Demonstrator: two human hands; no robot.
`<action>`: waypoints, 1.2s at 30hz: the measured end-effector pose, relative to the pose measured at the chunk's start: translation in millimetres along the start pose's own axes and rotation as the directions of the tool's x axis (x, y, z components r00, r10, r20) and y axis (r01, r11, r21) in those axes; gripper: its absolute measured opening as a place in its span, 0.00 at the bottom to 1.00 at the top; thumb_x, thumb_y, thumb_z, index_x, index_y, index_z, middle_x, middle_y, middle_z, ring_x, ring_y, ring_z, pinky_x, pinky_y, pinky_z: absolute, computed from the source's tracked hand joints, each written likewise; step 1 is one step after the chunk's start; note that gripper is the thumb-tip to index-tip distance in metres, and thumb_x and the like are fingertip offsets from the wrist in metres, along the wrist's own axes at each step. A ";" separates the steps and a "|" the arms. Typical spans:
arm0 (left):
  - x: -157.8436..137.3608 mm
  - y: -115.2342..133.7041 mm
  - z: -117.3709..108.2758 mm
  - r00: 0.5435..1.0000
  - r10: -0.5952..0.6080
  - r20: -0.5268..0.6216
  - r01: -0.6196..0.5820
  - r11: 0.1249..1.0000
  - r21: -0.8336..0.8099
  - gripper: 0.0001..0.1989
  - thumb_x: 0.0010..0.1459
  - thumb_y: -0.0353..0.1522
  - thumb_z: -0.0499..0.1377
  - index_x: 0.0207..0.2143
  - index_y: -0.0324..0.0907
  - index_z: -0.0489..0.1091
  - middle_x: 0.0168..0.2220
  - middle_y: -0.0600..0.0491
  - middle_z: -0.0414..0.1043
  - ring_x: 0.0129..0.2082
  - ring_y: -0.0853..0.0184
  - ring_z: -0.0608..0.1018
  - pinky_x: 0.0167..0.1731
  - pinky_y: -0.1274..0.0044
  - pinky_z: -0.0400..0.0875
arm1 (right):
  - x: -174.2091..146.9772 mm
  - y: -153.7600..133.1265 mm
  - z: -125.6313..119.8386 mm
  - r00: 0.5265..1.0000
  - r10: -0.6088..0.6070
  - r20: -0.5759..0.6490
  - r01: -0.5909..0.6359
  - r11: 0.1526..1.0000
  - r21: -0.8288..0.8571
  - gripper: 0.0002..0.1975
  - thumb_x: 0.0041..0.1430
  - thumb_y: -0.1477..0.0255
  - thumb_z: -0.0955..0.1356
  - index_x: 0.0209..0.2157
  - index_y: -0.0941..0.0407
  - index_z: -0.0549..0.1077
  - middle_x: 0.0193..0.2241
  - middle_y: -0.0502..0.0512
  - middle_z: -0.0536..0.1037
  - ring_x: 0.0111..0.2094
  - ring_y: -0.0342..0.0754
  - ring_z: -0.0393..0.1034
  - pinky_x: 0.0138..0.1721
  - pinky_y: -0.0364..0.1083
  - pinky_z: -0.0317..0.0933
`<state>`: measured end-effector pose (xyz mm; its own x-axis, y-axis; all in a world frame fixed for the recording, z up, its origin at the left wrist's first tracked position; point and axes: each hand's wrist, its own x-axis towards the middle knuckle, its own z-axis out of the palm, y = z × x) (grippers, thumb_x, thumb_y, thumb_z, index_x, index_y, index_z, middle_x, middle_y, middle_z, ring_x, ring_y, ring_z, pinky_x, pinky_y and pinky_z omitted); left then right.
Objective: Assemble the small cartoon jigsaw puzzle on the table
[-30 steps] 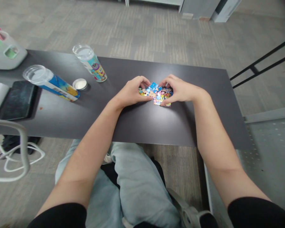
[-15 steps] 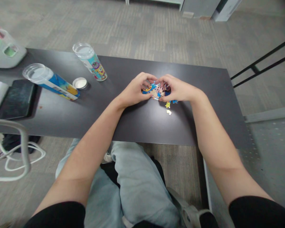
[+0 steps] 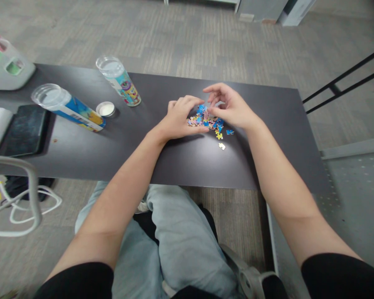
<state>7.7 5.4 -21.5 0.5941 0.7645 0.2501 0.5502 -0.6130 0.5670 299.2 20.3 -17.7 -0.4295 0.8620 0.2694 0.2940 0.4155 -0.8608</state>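
Observation:
A small heap of jigsaw puzzle pieces (image 3: pixel 202 120), mostly blue, pink and yellow, lies on the dark table (image 3: pixel 187 162). My left hand (image 3: pixel 183 118) curves around the heap's left side with thumb and fingers apart. On the right, my right hand (image 3: pixel 227 104) is raised a little over the pile's edge, its fingers spread and loosely bent; I see nothing held in it. Nearer to me lie a yellow piece (image 3: pixel 219 136), a blue piece (image 3: pixel 230 132) and a pale piece (image 3: pixel 222 146), apart from the main heap.
To the left stand two clear-topped cylinders, one with a blue label (image 3: pixel 77 112) and one with a teal label (image 3: pixel 126 87). A round lid (image 3: pixel 106 109) lies between them. Farther left are a black flat device (image 3: pixel 25 128) and a whitish container (image 3: pixel 11 66).
My hands have moved apart from around the heap. The right hand has lifted up and right with its fingers opening, and more of the pile shows, lying lower and more spread.

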 end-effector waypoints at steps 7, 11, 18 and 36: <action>5.5 -1.4 8.8 1.000 0.004 0.008 -0.005 0.999 0.050 0.33 0.67 0.49 0.81 0.70 0.51 0.86 0.71 0.41 0.87 0.73 0.35 0.81 0.75 0.49 0.65 | -10.1 -8.2 -22.5 0.998 0.029 0.051 -0.017 0.977 -0.213 0.46 0.53 0.37 0.91 0.61 0.52 0.87 0.62 0.67 0.85 0.59 0.69 0.83 0.67 0.72 0.82; 6.8 2.4 4.8 1.000 0.030 -0.006 -0.030 0.999 0.042 0.31 0.67 0.45 0.78 0.70 0.49 0.86 0.64 0.42 0.91 0.66 0.39 0.86 0.71 0.52 0.73 | -14.5 -3.6 -27.2 0.991 0.089 0.103 -0.041 0.917 -0.398 0.50 0.40 0.34 0.94 0.56 0.48 0.87 0.61 0.66 0.83 0.66 0.80 0.80 0.74 0.80 0.77; 8.3 3.3 2.4 0.995 0.070 -0.075 -0.075 0.996 -0.054 0.19 0.76 0.40 0.67 0.63 0.48 0.88 0.54 0.45 0.92 0.55 0.48 0.91 0.62 0.59 0.82 | -8.8 -9.6 -8.5 0.987 0.054 0.153 0.012 0.915 -0.403 0.20 0.59 0.56 0.84 0.49 0.49 0.86 0.56 0.64 0.86 0.48 0.66 0.83 0.61 0.70 0.84; 6.9 -4.3 5.8 0.998 -0.046 -0.053 0.045 0.999 -0.017 0.18 0.66 0.39 0.79 0.55 0.50 0.84 0.57 0.47 0.90 0.60 0.44 0.87 0.70 0.52 0.75 | -7.3 -12.3 -6.8 0.997 0.028 0.072 -0.002 0.944 -0.331 0.27 0.65 0.47 0.84 0.56 0.48 0.87 0.54 0.61 0.90 0.50 0.66 0.84 0.60 0.68 0.82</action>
<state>12.9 12.1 -26.8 0.5365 0.8013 0.2647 0.5661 -0.5744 0.5913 304.5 10.9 -6.1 -0.4820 0.8498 0.2136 0.5607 0.4865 -0.6700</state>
